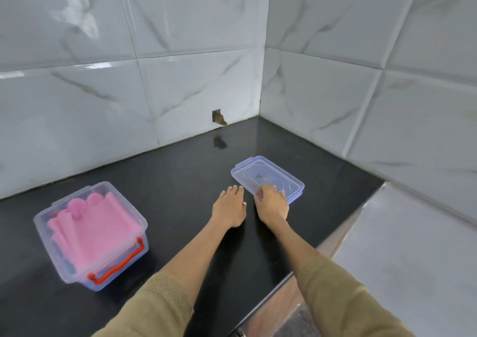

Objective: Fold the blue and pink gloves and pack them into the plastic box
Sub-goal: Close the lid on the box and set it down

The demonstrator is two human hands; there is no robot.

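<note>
Right hand [272, 205] curls its grip on lid [267, 179] — left hand [229, 206] flat, spread.

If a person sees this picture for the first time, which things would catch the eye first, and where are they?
Most striking is the folded pink glove filling the open plastic box with its red handle, at the left on the black counter. Next come the two bare hands in the middle: the right hand grips the near edge of the clear lid, which lies flat on the counter, while the left hand is open beside it.
</note>
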